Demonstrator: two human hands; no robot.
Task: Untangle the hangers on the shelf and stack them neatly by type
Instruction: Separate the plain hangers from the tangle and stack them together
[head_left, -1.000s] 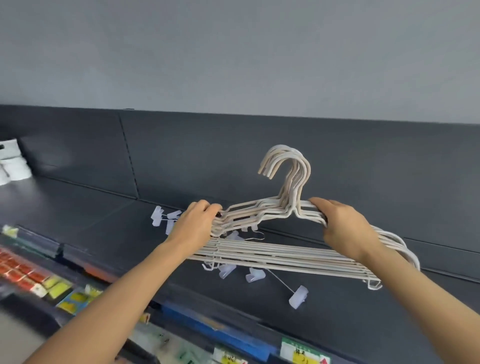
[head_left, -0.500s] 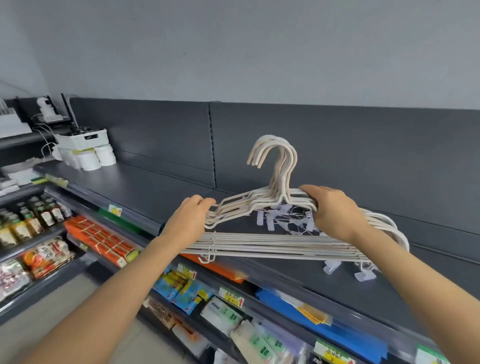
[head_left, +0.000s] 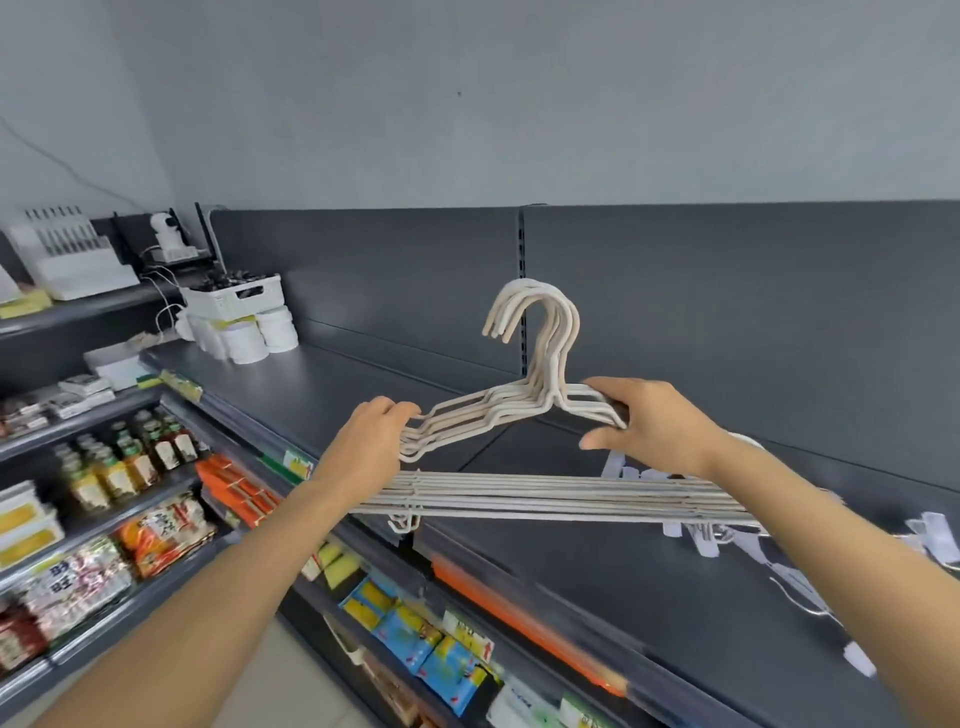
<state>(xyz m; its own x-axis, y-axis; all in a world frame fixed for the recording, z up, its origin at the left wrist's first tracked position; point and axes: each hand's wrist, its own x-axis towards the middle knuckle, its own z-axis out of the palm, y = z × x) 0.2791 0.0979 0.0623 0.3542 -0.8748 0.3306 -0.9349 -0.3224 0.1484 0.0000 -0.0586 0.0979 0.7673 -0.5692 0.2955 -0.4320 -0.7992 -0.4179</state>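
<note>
Swings cream hanger bundle (head_left: 545, 496) left, clear of clip hangers (head_left: 935, 532) on shelf (head_left: 597, 587), left hand (head_left: 371, 441) and right hand (head_left: 660, 426) fingers clamped on its shoulders, apparently separating one type.

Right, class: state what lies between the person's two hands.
In the head view, the stacked hooks of the cream hangers rise between the left hand and right hand, both gripping them.

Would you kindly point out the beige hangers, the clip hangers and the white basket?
beige hangers (head_left: 563, 325): head view, stacked hooks.
clip hangers (head_left: 937, 538): head view, a white clip.
white basket (head_left: 234, 301): head view, front wall.
</note>
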